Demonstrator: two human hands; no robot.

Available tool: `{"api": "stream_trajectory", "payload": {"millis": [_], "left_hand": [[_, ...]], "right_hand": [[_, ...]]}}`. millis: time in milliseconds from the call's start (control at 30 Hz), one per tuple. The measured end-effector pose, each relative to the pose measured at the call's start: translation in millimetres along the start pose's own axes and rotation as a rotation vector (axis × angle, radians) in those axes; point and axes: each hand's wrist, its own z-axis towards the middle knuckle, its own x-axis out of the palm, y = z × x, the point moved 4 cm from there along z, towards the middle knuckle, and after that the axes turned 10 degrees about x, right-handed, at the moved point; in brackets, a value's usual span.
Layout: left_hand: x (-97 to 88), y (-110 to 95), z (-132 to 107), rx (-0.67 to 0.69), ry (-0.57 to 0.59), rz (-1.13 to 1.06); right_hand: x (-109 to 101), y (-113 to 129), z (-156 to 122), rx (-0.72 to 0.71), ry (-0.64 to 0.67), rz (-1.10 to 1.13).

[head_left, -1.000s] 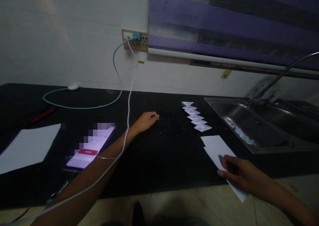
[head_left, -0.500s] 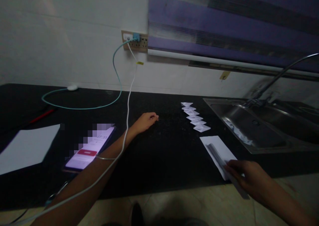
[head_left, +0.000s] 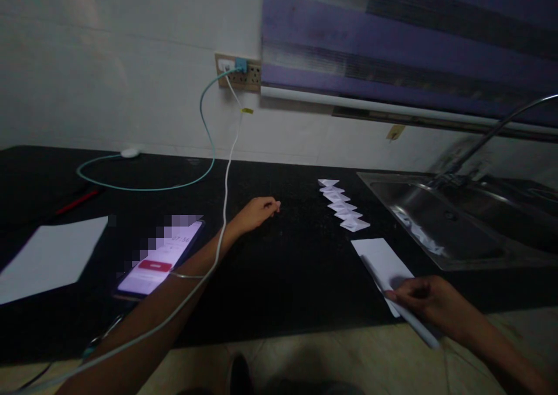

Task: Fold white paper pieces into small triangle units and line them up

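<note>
My right hand point(head_left: 421, 299) is closed on a white sheet of paper point(head_left: 383, 261) at the front edge of the black counter point(head_left: 279, 267); part of the sheet is lifted and hangs over the edge. My left hand point(head_left: 257, 212) rests on the counter farther back, fingers curled together, with nothing visible in them. A row of several small folded white paper pieces point(head_left: 344, 206) lies between the left hand and the sink.
A lit phone point(head_left: 159, 258) lies left of my left forearm, with a white cable point(head_left: 226, 168) running to a wall socket point(head_left: 238, 69). A white sheet point(head_left: 47, 258), a red pen point(head_left: 76, 200) and a green cable point(head_left: 143, 183) are on the left. A steel sink point(head_left: 440, 221) is on the right.
My right hand has pulled the top sheet toward the counter's front edge and lifted its side. The left hand has stayed in place.
</note>
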Motion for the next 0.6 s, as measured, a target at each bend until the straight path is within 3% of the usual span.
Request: {"api": "stream_trajectory", "payload": {"millis": [233,600], "left_hand": [[-0.6,-2.7,-0.6,0.009,-0.001,-0.006],[-1.9,-8.1,-0.3,0.034,-0.007,-0.015]], "right_hand": [[4.6,-6.0,7.3,0.133,0.113,0.06],[11.3,5.7,12.1,0.161,0.144,-0.015]]}}
